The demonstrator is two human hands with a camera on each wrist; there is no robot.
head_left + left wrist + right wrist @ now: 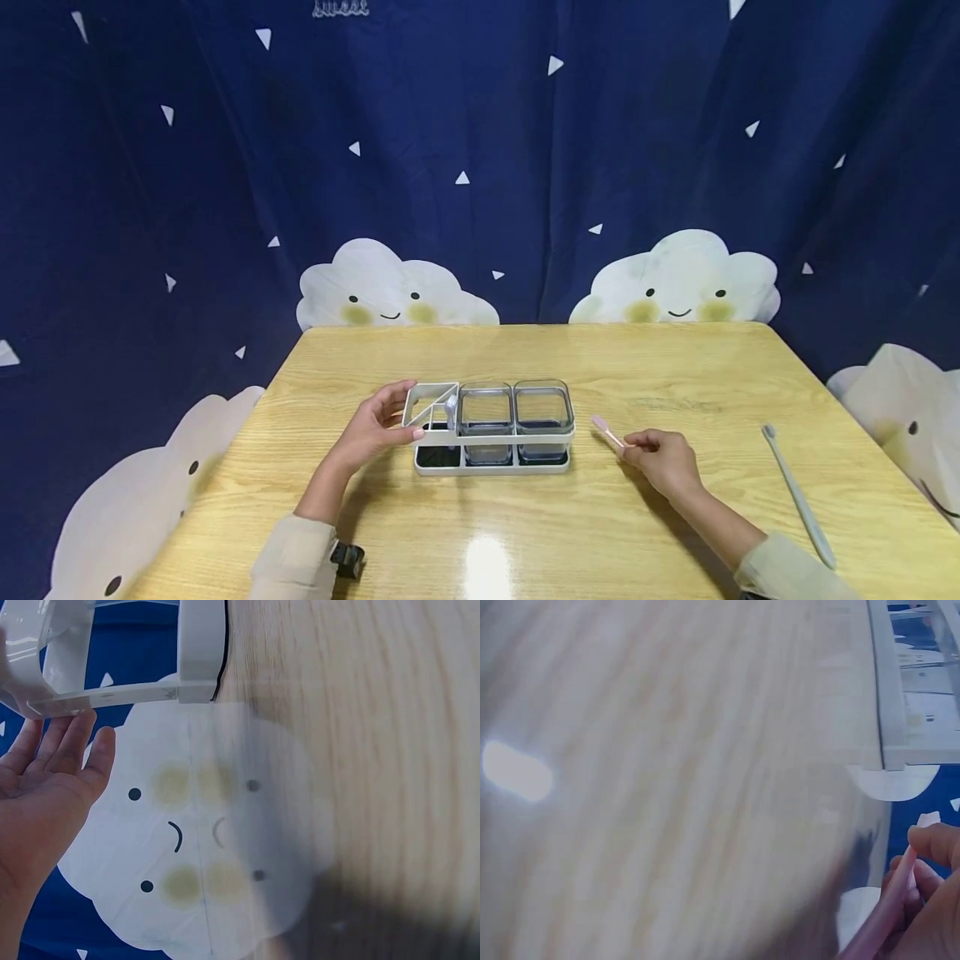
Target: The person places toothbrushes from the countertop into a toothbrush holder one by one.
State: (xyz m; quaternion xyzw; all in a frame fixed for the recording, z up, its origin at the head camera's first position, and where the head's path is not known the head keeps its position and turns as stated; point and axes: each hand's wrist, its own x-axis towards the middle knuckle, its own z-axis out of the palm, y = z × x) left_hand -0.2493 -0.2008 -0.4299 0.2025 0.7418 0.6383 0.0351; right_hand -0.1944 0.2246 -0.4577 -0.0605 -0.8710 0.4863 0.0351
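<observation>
A white toothbrush holder [495,470] stands on the table, with two clear cups, a left cup [486,408] and a right cup [543,407], in its frame. My left hand [377,423] grips its left end, thumb at the front and fingers round the side; the left wrist view shows the fingers against the white frame [135,693]. A pale brush head [451,407] pokes up from the divided left section. Just right of the holder, my right hand [663,460] pinches a pink toothbrush [609,431], whose pink handle [881,922] shows in the right wrist view.
A grey-green toothbrush [798,496] lies on the wooden table [675,375] at the right, beyond my right forearm. Behind the table hangs a dark blue curtain [420,100] with white triangles and smiling clouds.
</observation>
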